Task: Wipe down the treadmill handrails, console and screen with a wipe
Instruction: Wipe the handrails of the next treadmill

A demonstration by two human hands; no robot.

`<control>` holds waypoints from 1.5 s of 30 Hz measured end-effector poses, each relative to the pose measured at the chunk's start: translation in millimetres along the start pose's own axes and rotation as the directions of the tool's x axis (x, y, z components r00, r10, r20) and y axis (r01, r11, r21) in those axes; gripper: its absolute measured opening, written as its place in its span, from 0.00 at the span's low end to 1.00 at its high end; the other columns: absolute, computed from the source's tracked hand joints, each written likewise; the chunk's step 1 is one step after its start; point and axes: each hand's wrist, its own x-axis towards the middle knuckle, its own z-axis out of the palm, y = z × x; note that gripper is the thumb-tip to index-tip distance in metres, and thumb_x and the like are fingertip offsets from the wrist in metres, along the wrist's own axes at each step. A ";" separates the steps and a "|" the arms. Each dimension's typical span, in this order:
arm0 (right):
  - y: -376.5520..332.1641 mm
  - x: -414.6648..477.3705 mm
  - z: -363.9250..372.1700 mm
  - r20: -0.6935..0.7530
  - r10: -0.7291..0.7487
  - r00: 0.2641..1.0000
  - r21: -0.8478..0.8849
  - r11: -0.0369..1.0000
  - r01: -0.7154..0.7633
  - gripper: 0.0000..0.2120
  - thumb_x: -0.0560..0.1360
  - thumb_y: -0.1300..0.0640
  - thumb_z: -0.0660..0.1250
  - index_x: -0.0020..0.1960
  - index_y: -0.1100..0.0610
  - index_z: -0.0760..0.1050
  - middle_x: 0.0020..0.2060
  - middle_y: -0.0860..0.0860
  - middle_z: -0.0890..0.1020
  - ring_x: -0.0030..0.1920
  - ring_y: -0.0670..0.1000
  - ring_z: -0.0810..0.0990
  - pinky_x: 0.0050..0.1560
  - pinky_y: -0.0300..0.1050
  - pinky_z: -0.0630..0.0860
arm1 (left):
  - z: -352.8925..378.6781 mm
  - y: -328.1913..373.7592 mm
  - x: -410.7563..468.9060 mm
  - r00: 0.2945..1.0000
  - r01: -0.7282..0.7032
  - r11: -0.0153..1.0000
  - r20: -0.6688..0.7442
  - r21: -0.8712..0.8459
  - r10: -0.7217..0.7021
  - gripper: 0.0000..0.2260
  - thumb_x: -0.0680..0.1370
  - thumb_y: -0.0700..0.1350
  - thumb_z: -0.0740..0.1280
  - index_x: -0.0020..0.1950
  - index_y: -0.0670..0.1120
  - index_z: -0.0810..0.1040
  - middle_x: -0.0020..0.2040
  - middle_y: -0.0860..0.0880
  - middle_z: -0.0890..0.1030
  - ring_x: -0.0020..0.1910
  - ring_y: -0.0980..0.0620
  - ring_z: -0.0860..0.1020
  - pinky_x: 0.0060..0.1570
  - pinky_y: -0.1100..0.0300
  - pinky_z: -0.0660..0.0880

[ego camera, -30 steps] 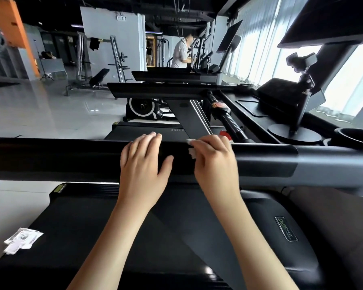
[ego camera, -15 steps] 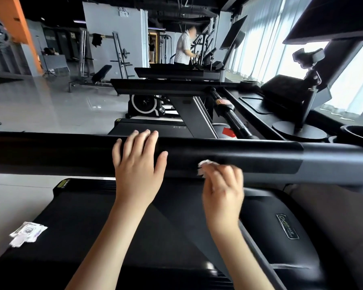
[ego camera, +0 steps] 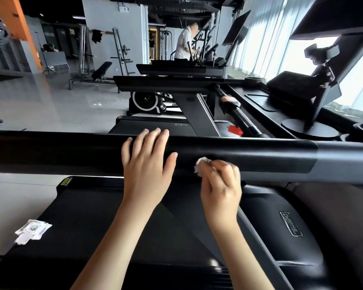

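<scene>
A thick black handrail (ego camera: 71,153) crosses the view from left to right, turning grey at its right end. My left hand (ego camera: 147,162) lies flat on it with straight fingers over its top. My right hand (ego camera: 220,185) pinches a small white wipe (ego camera: 200,166) and presses it against the rail's near face, just right of my left thumb. The console (ego camera: 260,101) with a phone holder lies at the upper right; the dark screen (ego camera: 333,15) edge shows in the top right corner.
The black treadmill belt (ego camera: 105,216) runs below the rail. A torn white wipe wrapper (ego camera: 32,230) lies at its left edge. More treadmills stand beyond, with a person on a far one. Windows line the right side.
My right hand has slid with the wipe from the top of the rail down onto its near face. My left hand has stayed on the rail.
</scene>
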 end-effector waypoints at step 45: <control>-33.3 23.0 13.6 0.043 -0.001 0.999 -0.022 1.000 0.002 0.08 0.72 0.71 0.70 0.49 0.63 0.84 0.47 0.53 0.76 0.44 0.55 0.74 0.55 0.27 0.64 | -7.2 -62.1 -6.6 0.998 0.031 0.999 -0.058 0.011 -0.030 0.21 0.78 0.50 0.57 0.68 0.45 0.73 0.67 0.46 0.74 0.69 0.44 0.69 0.70 0.42 0.53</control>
